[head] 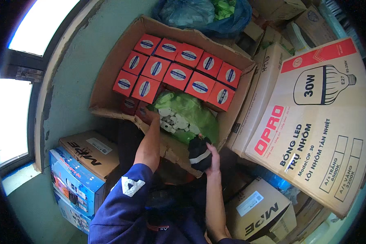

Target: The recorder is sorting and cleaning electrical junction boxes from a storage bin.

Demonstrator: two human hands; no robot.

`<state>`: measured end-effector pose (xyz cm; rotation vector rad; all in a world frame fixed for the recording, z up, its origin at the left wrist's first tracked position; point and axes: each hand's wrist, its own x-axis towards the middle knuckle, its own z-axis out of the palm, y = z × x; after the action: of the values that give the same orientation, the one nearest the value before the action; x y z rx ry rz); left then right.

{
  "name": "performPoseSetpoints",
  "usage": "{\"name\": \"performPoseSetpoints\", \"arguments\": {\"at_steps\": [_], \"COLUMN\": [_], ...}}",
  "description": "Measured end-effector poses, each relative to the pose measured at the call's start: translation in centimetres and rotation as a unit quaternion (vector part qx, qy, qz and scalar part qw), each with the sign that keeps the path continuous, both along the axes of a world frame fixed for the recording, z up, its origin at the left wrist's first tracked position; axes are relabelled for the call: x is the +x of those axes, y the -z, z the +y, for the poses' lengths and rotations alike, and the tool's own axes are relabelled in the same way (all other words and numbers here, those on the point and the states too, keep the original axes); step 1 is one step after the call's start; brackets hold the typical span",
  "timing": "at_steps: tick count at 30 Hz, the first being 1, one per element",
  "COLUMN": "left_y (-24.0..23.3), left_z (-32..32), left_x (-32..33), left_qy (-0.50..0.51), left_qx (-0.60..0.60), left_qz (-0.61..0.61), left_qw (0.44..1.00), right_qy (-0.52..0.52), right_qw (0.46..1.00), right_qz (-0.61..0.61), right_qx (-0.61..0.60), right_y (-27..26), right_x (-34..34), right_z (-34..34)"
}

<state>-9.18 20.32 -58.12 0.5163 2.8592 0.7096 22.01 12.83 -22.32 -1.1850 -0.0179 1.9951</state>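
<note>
Before me an opened cardboard carton [170, 149] holds rows of small red boxes [177, 74] with white oval labels. In its near part lies a green plastic bag [198, 117] with its mouth open, full of small white plastic parts [174, 121]. My left hand [148, 116] reaches into the carton at the left edge of the bag, beside lower red boxes; its fingers are partly hidden. With my right hand [214, 158] I hold a black cloth-like item [199, 155] with a pale band, over the carton's near right edge.
At the right stands a large light-bulb carton [311, 128]. Brown cartons stand at lower right [259, 210] and lower left [90, 152], the latter beside blue printed boxes [76, 186]. A blue plastic bag [189, 13] lies beyond the open carton. A wall [76, 76] with a window runs along the left.
</note>
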Motion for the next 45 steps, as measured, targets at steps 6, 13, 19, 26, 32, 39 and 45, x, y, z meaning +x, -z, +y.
{"name": "performPoseSetpoints", "arguments": {"at_steps": [6,13,19,26,32,39,45], "left_y": [-5.9,-6.9,-6.7,-8.9,-6.8,-6.3,-6.1], "left_z": [0.1,1.1,1.1,-9.2,-9.7,-5.8,-2.8], "left_x": [0.7,0.4,-1.1,0.5,0.6,0.7,0.6], "left_qy": [0.004,-0.005,-0.026,-0.126,-0.169,-0.177,-0.180], "left_qx": [-0.038,-0.050,-0.025,0.003,0.029,0.050,0.063], "left_qz": [-0.139,-0.189,-0.206,-0.180,-0.171,-0.173,-0.180], "left_qw": [0.990,0.981,0.978,0.976,0.970,0.968,0.965], "right_qy": [0.041,0.040,0.064,0.072,0.073,0.060,0.065], "right_qw": [0.999,0.999,0.996,0.993,0.993,0.994,0.995], "right_qz": [0.007,0.015,0.050,0.072,0.083,0.083,0.052], "right_qx": [0.004,-0.013,-0.041,-0.057,-0.046,-0.027,-0.059], "right_y": [-0.3,-0.2,0.2,1.2,1.5,1.2,1.7], "right_x": [-1.2,-0.9,-2.0,-1.9,-1.8,-1.9,-1.8], "right_z": [-0.4,-1.1,-1.3,-1.0,-0.6,-0.9,-1.1]}}
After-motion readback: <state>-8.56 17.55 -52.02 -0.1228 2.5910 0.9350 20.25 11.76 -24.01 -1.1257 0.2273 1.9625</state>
